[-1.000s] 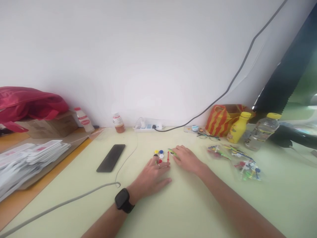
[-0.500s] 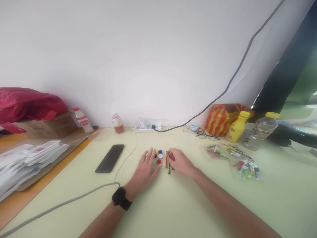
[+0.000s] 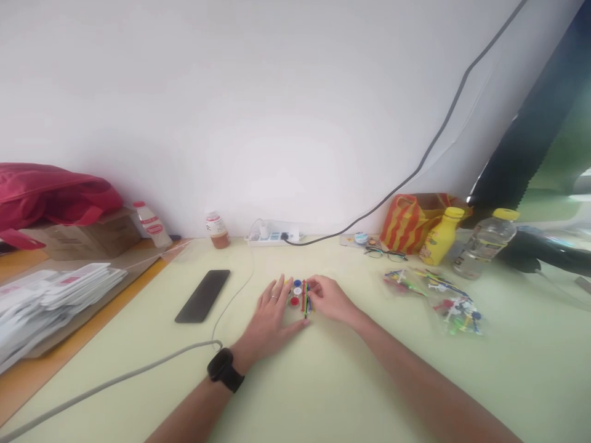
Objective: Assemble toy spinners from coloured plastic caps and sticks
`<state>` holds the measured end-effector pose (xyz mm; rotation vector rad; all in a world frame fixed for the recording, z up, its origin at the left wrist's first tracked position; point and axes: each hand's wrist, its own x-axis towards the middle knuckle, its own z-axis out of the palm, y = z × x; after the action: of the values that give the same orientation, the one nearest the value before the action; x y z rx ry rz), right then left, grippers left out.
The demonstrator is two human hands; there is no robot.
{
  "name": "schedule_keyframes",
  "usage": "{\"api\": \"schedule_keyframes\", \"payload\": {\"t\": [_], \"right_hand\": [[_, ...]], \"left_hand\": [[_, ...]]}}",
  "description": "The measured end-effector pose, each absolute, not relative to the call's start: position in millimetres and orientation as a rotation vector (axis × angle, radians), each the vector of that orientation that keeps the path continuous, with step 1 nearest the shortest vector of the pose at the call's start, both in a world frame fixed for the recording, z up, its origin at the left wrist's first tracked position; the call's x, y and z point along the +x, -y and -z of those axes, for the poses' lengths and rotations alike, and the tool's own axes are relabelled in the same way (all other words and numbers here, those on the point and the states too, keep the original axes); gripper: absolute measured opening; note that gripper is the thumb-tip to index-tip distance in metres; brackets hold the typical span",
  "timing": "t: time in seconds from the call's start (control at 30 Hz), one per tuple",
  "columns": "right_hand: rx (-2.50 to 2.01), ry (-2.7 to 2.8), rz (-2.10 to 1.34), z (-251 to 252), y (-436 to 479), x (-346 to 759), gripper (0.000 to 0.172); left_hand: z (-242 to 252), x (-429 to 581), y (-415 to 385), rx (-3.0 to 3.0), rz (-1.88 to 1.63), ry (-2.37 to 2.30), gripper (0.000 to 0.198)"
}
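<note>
My left hand (image 3: 272, 317) lies flat on the table with its fingers spread. It partly covers a group of small round coloured pieces; a blue disc (image 3: 297, 283), a white disc (image 3: 297, 291) and a red disc (image 3: 294, 301) show beside its fingers. Its thumb tip reaches the near end of a row of thin plastic sticks (image 3: 303, 298), red, green and blue among them. From the right, my right hand (image 3: 330, 299) has its fingers curled closed at the sticks' side, pinching at them. Its fingertips partly hide the sticks, which lie close beside the discs.
A black phone (image 3: 203, 296) lies left of my hands, near a grey cable (image 3: 138, 367). Clear bags of coloured plastic parts (image 3: 457, 307) lie at right. Behind stand a power strip (image 3: 274, 239), glasses (image 3: 385, 253), a yellow bottle (image 3: 442, 237) and a drink bottle (image 3: 217, 230).
My right hand has shifted slightly left, and the sticks now lie closer to the discs. My left thumb has stretched right to the sticks' near end.
</note>
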<state>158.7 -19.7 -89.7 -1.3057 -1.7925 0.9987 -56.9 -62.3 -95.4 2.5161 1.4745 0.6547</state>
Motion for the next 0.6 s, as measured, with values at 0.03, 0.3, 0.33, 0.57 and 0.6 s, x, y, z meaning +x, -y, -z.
{"api": "schedule_keyframes", "payload": {"t": [0.03, 0.3, 0.33, 0.57, 0.6], "right_hand": [[-1.316, 1.791, -0.991, 89.0, 19.9, 159.5, 0.025], [-1.245, 1.814, -1.067, 80.6, 31.6, 153.1, 0.027], [-1.234, 1.821, -1.084, 79.9, 33.7, 150.3, 0.027], [-1.586, 2.043, -0.475, 42.4, 25.2, 189.0, 0.022], [-1.709, 2.042, -0.341, 33.0, 20.2, 209.2, 0.021]], "left_hand": [[94.1, -55.2, 61.9, 2.502, -0.652, -1.487, 0.094], [88.9, -44.5, 59.4, 2.41, -0.599, -1.579, 0.086], [88.6, -44.5, 59.8, 2.404, -0.588, -1.58, 0.085], [82.5, -48.6, 63.4, 2.441, -0.58, -1.542, 0.08], [80.5, -48.1, 64.6, 2.451, -0.592, -1.538, 0.079]]}}
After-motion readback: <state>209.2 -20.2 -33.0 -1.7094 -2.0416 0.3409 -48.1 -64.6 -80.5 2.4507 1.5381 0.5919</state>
